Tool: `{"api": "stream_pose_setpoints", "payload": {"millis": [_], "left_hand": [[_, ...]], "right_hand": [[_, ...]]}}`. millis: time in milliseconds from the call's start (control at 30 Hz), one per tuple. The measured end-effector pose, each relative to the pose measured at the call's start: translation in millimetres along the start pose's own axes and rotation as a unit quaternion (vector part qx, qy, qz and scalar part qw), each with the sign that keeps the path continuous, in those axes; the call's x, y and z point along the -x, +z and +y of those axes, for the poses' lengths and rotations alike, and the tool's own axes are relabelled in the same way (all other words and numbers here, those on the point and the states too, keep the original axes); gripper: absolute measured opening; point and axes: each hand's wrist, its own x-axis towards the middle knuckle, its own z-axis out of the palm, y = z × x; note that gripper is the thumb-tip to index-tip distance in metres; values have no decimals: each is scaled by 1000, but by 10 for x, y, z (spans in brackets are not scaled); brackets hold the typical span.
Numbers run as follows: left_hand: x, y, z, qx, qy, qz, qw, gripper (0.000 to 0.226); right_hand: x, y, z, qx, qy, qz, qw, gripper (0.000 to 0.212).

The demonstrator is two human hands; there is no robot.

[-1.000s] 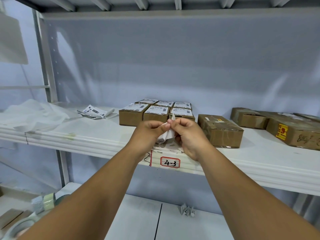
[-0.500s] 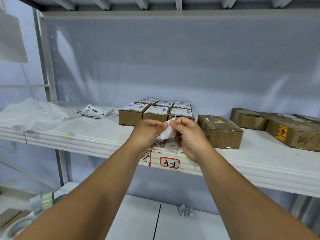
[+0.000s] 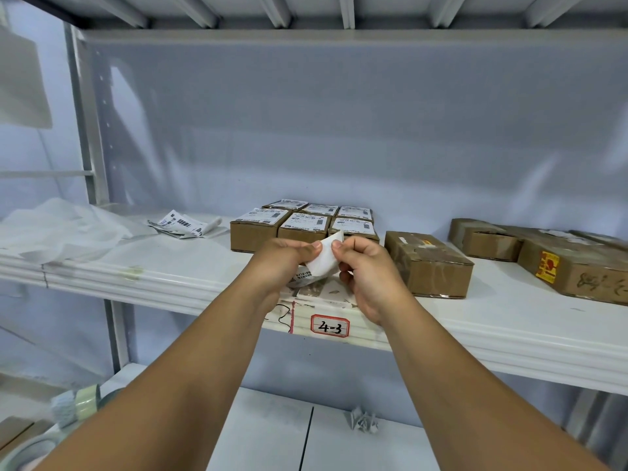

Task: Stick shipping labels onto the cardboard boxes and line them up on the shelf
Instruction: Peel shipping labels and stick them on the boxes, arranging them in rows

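Observation:
Both my hands meet over the front edge of the white shelf (image 3: 503,321). My left hand (image 3: 282,263) and my right hand (image 3: 367,270) each pinch a white shipping label (image 3: 324,256) between thumb and fingers, its blank side toward me, printed paper hanging below. Just behind stand several small cardboard boxes (image 3: 302,222) in a tight block, each with a label on top. An unlabelled brown box (image 3: 428,263) sits to the right of my hands.
More worn cardboard boxes (image 3: 557,260) lie at the far right of the shelf. Loose labels (image 3: 183,224) and crumpled white sheeting (image 3: 57,229) lie at the left. A shelf tag reads 4-3 (image 3: 330,327). Tape rolls (image 3: 76,404) sit on the lower level.
The label between my fingers has spread wider and tilted to the right; my hands have stayed over the shelf edge.

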Motion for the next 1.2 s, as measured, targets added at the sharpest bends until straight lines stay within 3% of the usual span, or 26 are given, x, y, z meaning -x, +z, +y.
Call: {"api": "stream_pose_setpoints", "payload": {"millis": [367, 567, 700, 833, 1033, 1200], "left_hand": [[-22, 30, 1, -5, 1, 11, 1000, 16], [19, 14, 38, -24, 3, -25, 999, 16], [-16, -79, 26, -120, -8, -57, 991, 35], [-13, -101, 72, -112, -38, -88, 989, 75], [0, 39, -34, -32, 21, -19, 999, 26], [13, 51, -44, -16, 43, -7, 999, 19]], "right_hand": [[-27, 18, 48, 41, -5, 49, 998, 32], [-34, 2, 41, 25, -22, 39, 999, 28], [-33, 14, 55, 65, -41, 26, 997, 24], [-28, 24, 68, 80, -39, 12, 996, 26], [28, 9, 41, 98, -50, -35, 993, 17], [19, 1, 31, 107, -29, -41, 993, 24]]}}
